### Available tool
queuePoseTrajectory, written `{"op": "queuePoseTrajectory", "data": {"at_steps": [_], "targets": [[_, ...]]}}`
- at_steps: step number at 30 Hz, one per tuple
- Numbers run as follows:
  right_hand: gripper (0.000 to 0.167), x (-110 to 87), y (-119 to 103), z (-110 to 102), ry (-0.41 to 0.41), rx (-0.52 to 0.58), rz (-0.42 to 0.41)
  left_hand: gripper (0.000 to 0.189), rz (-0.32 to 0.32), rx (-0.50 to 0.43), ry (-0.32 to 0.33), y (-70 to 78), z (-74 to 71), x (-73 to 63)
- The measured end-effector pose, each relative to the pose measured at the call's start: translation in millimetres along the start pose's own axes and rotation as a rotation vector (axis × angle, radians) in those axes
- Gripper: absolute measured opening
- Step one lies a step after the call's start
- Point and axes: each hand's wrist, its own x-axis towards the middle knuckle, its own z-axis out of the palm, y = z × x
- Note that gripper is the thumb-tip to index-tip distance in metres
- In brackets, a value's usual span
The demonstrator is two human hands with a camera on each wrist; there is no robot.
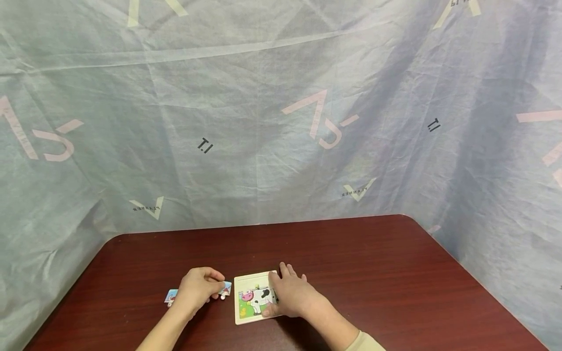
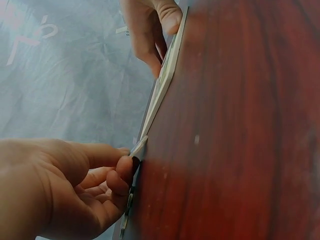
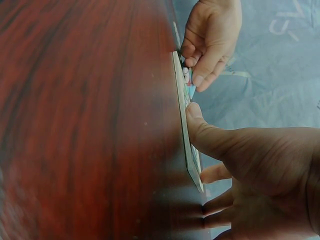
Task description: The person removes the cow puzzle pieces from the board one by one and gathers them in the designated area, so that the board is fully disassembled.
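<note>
My left hand (image 1: 197, 290) pinches a small blue jigsaw puzzle piece (image 1: 226, 288) between thumb and fingers, just left of a pale wooden puzzle board (image 1: 252, 282). The board lies flat and shows a spotted cow on green in its lower part; its upper strip is bare. Across the board's right side rests my right hand (image 1: 295, 293), fingers spread. Its thumb (image 3: 194, 111) touches the board's near part in the right wrist view, and some fingers extend past the right edge. The hand hides the picture's right part.
Beside the left wrist, more blue puzzle pieces (image 1: 170, 295) lie on the dark red wooden table (image 1: 351, 258), partly hidden by the hand. A grey-green printed cloth (image 1: 246, 107) hangs behind the table and along its sides.
</note>
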Motion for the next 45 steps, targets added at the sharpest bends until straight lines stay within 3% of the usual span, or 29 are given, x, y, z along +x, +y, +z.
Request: {"op": "queuePoseTrajectory", "data": {"at_steps": [15,22,33,37,45], "targets": [[0.093,-1.1,-0.2,0.0,0.001,0.009,0.003,0.015,0.019,0.078,0.027,-1.6,-1.9,-0.1],[0.089,-1.7,0.8,0.8,0.018,0.032,-0.010,0.015,0.062,0.132,0.031,2.6,-2.6,-1.1],[0.065,-1.6,3.4,0.8,-0.007,-0.025,-0.060,0.013,0.096,0.108,-0.052,9.3,7.7,-7.0],[0.064,-0.6,3.5,-0.4,-0.011,-0.017,-0.057,0.014,0.114,0.094,-0.087,9.6,11.0,-8.2],[0.065,0.3,4.4,-2.5,-0.024,0.022,-0.056,0.020,0.137,0.159,-0.119,8.7,15.6,-7.6]]}}
